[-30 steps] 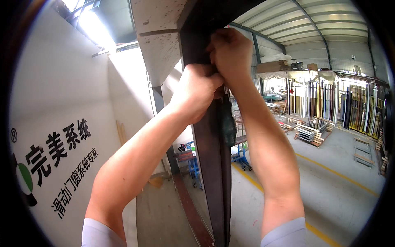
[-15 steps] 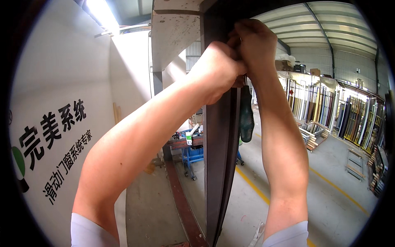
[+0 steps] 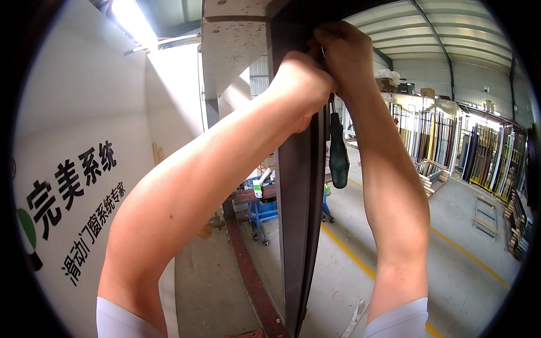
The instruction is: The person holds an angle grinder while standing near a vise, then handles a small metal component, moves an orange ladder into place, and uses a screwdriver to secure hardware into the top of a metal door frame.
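Both my arms reach up to the top of a dark upright frame profile (image 3: pixel 298 225). My left hand (image 3: pixel 304 79) is closed beside the profile, its fingertips mostly hidden. Under it hangs a screwdriver (image 3: pixel 338 155) with a dark green handle, handle down; its shaft runs up into the curled fingers. Just above and to the right, my right hand (image 3: pixel 346 50) is closed, with thumb and fingers brought together in the shadow of the frame's upper part. A small light glint shows between the two hands; what the right fingers pinch is too dark to make out.
A white wall (image 3: pixel 73 112) with dark lettering stands on the left. Beyond the frame is a blue wheeled cart (image 3: pixel 262 214). Racks of long profiles (image 3: pixel 490 163) and a low trolley (image 3: pixel 486 217) stand at right. A dark red floor strip (image 3: pixel 251 276) runs along the left side.
My hands stay together at the frame's top, shifted slightly up and left in the picture. The hanging screwdriver has swung a little away from the profile, showing more of its shaft.
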A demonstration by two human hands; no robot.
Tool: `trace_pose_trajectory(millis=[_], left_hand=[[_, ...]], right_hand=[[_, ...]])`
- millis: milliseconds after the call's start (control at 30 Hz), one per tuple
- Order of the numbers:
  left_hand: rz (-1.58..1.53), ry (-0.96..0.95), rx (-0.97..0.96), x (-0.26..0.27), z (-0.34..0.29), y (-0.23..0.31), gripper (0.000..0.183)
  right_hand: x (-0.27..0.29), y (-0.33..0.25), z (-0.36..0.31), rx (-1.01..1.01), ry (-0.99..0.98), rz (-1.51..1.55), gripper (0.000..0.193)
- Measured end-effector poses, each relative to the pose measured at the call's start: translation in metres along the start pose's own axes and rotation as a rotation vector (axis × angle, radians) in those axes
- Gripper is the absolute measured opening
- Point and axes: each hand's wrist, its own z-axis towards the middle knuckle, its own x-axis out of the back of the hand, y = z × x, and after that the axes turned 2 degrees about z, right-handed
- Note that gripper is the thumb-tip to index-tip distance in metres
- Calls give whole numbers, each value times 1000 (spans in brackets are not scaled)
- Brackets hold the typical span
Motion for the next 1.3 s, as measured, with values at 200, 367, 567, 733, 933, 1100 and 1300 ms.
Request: trace_pose_trajectory(millis=[200, 367, 567, 733, 933, 1100, 1300], left_hand=[[-48, 66, 126, -15, 1, 9, 9], [364, -64, -380, 12, 55, -62, 5], [89, 35, 56, -5, 6, 3, 5], [328, -10, -31, 3, 15, -5, 7], [277, 4, -377, 2, 33, -14, 7], [448, -16, -692, 27, 113, -61, 6], [356, 52, -473, 13, 106, -52, 4]], right_hand=[[25, -13, -11, 76, 89, -241, 28], [45, 6, -138, 50, 337, -440, 44], [12, 30, -215, -121, 388, 258, 41], [-4, 33, -210, -153, 471, 514, 35], [8, 48, -208, -128, 473, 570, 32], [1, 46, -209, -111, 447, 571, 33], [2, 49, -209, -82, 443, 548, 33]])
